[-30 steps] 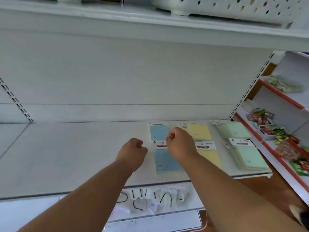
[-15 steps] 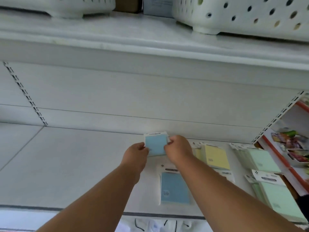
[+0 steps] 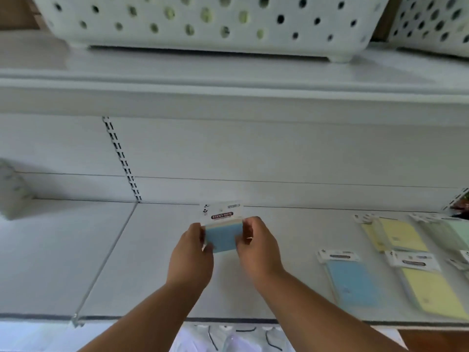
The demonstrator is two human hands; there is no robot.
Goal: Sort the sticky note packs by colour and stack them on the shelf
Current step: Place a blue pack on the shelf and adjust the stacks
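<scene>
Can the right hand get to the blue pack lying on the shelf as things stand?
Probably yes, but not free: the right hand and the left hand both grip a blue pack. The lying blue pack sits uncovered to its right, with bare shelf between.

Both forearms are bare to the frame's edge, the left hand (image 3: 190, 255) and right hand (image 3: 258, 247) ungloved.

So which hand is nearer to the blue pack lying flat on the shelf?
The right hand. It is closer to the blue pack lying on the shelf, which sits off to its right. The left hand is farther away, on the other side of the held blue pack.
</scene>
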